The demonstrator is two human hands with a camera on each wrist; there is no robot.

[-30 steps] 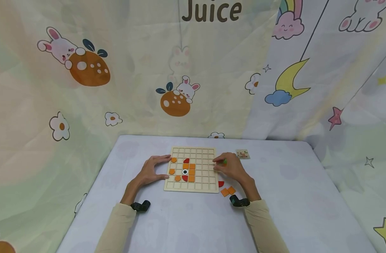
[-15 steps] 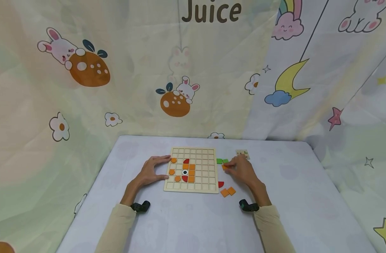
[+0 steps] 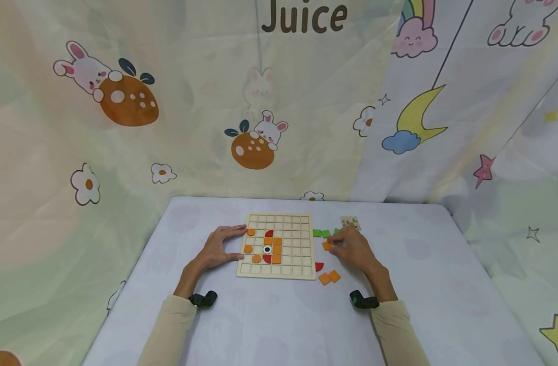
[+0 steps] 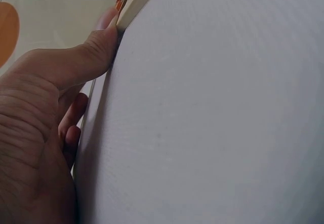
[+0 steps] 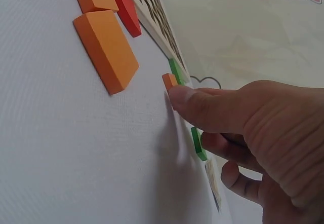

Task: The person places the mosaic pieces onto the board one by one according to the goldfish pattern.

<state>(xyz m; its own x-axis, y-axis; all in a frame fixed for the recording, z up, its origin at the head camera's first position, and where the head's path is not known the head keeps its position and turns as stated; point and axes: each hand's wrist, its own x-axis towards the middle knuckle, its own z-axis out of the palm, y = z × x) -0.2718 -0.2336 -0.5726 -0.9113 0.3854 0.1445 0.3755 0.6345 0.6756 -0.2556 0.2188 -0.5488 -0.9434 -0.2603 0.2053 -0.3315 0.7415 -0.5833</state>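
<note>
Right grip [image 3: 354,248] pinches 1 orange tile [image 3: 327,246] and unclenched left grip [image 3: 216,248] touches the board [image 3: 295,249], with 10 pieces [image 3: 277,249] placed and at least 6 others [image 3: 335,276] loose on the desk [image 3: 279,320].

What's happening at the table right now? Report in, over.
Left hand touching left edge of board. Right hand at loose orange square, grip unclear. Board only partly filled. Small card partly hidden behind right hand.

The farther head view faced forward and down across the tabletop [image 3: 270,315]; both wrist views skimmed it closely, all sharing the wooden grid board [image 3: 299,254].
</note>
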